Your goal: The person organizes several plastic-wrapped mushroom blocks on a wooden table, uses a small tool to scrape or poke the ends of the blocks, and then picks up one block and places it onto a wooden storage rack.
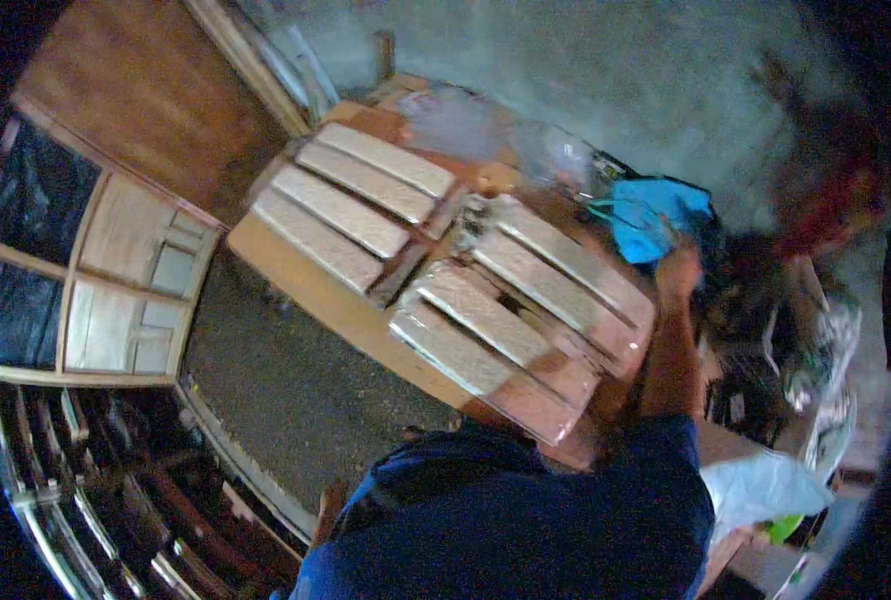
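Note:
My right arm stretches forward along the right side of the worktable. At its end my right hand [677, 268] meets the near edge of a crumpled bright blue piece, perhaps plastic or cloth [655, 215], with thin teal strands on it. Blur hides whether the fingers grip it or only touch it. My left hand [331, 503] hangs low at my left side, away from the table, its fingers mostly hidden. Between them lie two groups of pale slats, one on the left [350, 205] and one on the right [555, 265], seemingly wrapped in clear film.
Brown cardboard [315, 285] lies under the slats. Clear plastic [455, 120] is heaped at the table's far side. A wooden framed panel [115, 270] stands left, above a dark slatted rack [115, 490]. White plastic [765, 490] and clutter fill the right.

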